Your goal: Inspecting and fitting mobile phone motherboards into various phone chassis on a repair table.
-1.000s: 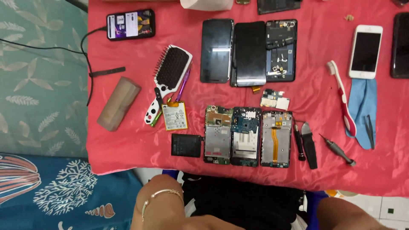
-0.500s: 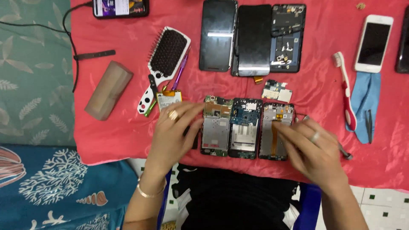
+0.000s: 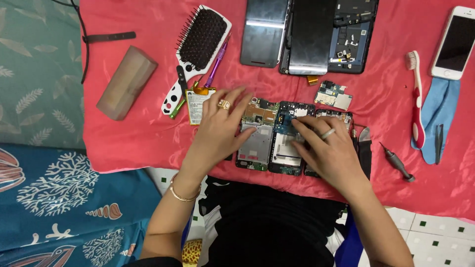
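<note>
Three opened phone frames lie side by side on a red cloth: a left frame, a middle frame and a right one mostly under my hand. My left hand, with a ring and a bangle, rests flat with its fingers on the left frame's edge. My right hand covers the right frame, fingertips touching the middle frame's blue board. Neither hand lifts anything. A small loose circuit board lies just above.
A black-and-white hairbrush, purple pen, flat battery and brown case lie left. Dark phone panels at top. Toothbrush, blue cloth, white phone and small screwdriver right.
Both hands came up from below onto the row of opened frames, then moved further in; the right hand shifted left onto the middle frame. The view moved closer.
</note>
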